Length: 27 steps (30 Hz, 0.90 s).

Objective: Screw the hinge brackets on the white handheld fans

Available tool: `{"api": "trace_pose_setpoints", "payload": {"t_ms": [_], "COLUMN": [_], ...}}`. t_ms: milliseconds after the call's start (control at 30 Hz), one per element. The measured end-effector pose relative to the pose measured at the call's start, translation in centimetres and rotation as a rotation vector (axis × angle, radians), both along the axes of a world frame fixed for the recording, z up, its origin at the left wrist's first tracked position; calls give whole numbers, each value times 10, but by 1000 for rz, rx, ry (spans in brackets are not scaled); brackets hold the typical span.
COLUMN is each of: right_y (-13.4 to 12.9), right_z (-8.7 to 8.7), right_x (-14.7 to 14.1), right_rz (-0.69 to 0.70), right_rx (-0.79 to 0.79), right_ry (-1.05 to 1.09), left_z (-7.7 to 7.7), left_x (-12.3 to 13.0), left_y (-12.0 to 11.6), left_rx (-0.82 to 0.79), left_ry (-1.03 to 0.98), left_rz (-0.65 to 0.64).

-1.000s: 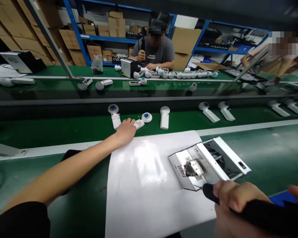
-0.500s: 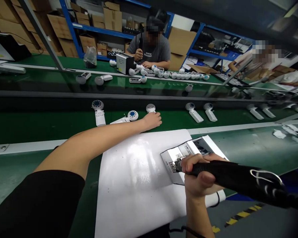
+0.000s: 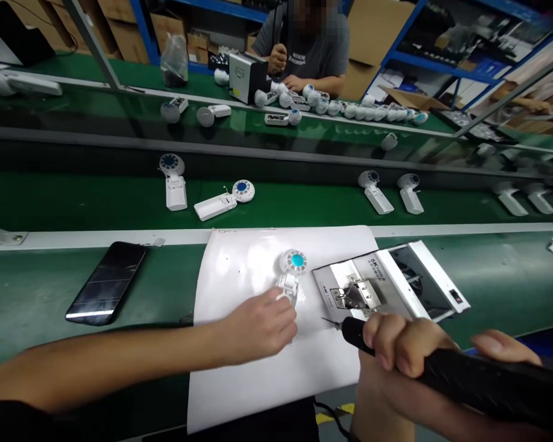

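Closed around the lower part of a small white handheld fan [image 3: 293, 263], my left hand [image 3: 263, 324] keeps it over the white sheet [image 3: 239, 270]. The fan's round head, with a blue-green centre, points away from me; its handle is mostly hidden by my fingers. My right hand [image 3: 408, 347] grips a black electric screwdriver [image 3: 461, 371], its thin bit pointing left towards the fan. Just beyond the bit sits a screw feeder [image 3: 387, 279] marked with printed letters, a metal plate at its front end.
A phone [image 3: 108, 282] lies on the bench at left. More white fans [image 3: 216, 205] lie on the green belt [image 3: 295, 205] beyond the metal rail. Opposite, a person [image 3: 299, 55] works behind a row of fan units.
My left hand has brought a fan from the belt onto the white sheet. My right hand has drawn the screwdriver's tip back from the screw feeder. The view has shifted, showing the phone.
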State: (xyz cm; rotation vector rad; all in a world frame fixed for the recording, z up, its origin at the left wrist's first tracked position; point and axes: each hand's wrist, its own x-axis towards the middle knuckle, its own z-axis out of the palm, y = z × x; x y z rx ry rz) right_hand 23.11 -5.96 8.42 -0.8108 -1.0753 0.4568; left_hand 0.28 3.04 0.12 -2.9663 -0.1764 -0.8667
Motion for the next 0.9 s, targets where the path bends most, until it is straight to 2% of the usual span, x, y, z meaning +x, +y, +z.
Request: {"api": "trace_pose_setpoints", "payload": {"t_ms": [100,300,533,900], "right_y": [26,59,68,67], "right_z": [3,-5,-16,-38], "right_x": [-21,-59,-78,-98], "right_rz": [111,222,269,296], "right_rx": [59,46,-7,-132], "right_ry": [59,68,13,75], "left_z": [-4,-2,-5,-2], "left_x": [-13,-16,-14,-14], "left_y": [-22,-16,-16,-18], "left_rx": [-131,-339,-371,-419], "left_ry": [85,184,159,142], "left_rz": [-149,-349,-355,-344]}}
